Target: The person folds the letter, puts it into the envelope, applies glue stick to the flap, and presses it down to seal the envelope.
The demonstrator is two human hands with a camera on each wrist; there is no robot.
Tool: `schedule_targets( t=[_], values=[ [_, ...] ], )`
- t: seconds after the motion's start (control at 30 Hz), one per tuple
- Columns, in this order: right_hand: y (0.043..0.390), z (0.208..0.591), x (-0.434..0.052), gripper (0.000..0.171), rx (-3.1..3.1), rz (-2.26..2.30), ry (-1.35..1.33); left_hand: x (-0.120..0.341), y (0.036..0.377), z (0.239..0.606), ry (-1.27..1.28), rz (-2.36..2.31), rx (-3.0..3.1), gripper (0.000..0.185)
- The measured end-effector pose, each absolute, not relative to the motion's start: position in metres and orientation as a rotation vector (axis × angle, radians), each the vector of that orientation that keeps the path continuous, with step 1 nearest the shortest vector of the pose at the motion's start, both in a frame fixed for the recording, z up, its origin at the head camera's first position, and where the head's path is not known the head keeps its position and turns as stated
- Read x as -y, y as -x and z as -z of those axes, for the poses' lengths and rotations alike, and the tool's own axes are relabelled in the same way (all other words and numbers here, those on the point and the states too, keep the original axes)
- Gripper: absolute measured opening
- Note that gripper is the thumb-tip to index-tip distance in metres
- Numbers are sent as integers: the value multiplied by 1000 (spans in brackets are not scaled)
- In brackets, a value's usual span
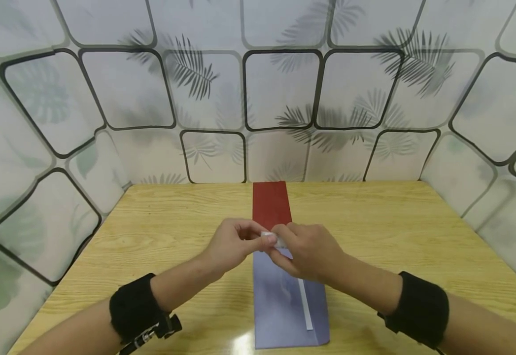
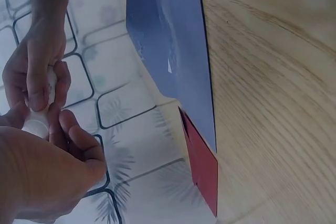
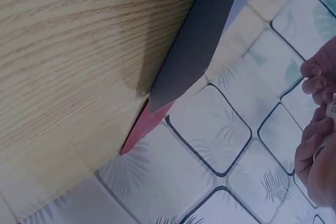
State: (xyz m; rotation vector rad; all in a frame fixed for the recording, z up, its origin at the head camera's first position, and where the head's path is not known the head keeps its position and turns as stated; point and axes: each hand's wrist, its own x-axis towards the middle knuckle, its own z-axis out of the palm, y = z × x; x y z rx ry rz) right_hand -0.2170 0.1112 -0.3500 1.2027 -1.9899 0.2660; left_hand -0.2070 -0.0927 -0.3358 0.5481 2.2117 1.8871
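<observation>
Both hands, left hand and right hand, are pinching a small white tube above the blue-grey paper sheet; seemingly uncapping it, needing a steady twist.

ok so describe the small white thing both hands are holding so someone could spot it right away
On the wooden table, a red sheet and a blue-grey sheet lie in a line down the middle. Above their join, the left hand and right hand pinch a small white object, the only thing off the table.
</observation>
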Motion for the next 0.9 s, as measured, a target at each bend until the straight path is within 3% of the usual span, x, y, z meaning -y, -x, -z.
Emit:
schedule_targets(
  t=[0.17, 0.9],
  values=[
    [220, 352, -112, 46, 1931, -183, -1216, 90, 205, 338, -545, -1875, -2252, 17],
    [215, 356, -115, 54, 2129, -148, -1102, 88, 199, 348, -493, -1875, -2351, 21]
  ],
)
